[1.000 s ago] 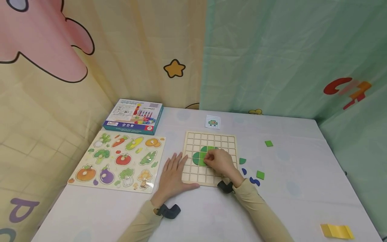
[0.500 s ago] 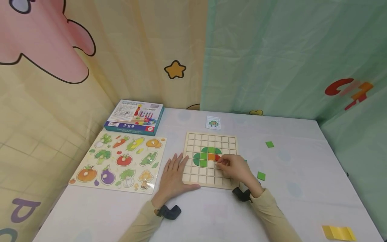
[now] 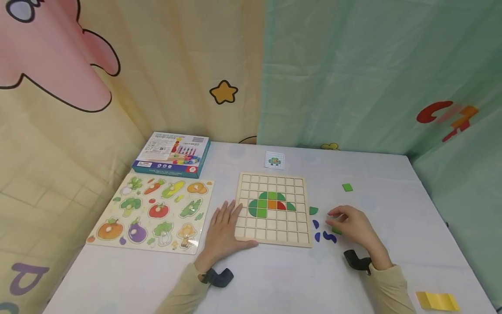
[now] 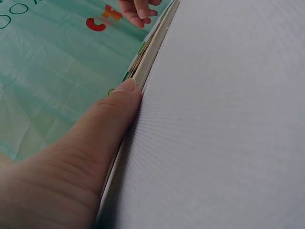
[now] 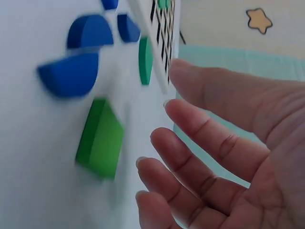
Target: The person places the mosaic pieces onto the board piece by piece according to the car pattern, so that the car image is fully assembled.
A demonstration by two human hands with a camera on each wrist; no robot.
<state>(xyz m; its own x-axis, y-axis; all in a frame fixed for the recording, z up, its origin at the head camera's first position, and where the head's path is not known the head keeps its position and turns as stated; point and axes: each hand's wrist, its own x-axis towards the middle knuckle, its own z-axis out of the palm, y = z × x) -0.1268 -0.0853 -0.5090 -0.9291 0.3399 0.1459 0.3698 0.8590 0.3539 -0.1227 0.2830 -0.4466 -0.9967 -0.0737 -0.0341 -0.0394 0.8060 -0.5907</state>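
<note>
My left hand (image 3: 221, 233) rests with spread fingers along the left edge of the wooden grid board (image 3: 270, 237), its thumb at the near edge, as the left wrist view shows. Inside the grid sit dark green rounded pieces (image 3: 253, 208), light green squares (image 3: 262, 212), an orange square (image 3: 272, 204) and a red quarter-round piece (image 3: 280, 205). Right of the board, my right hand (image 3: 354, 226) hovers over a green square tile (image 5: 102, 143), fingers loosely bent and holding nothing. Beside that tile lie several blue half-round pieces (image 5: 71, 74) and a dark green rounded piece (image 3: 313, 210).
A pattern card (image 3: 274, 160) lies behind the board. At left are a vegetable puzzle board (image 3: 172, 222) and a game box (image 3: 170, 155). Another green square (image 3: 347, 187) is farther right, and a folded yellow paper (image 3: 437, 301) lies at the front right.
My right hand has left the board and moved right, over the loose tiles. A green piece now shows right of the red one, where my fingers were. My left hand stays in place.
</note>
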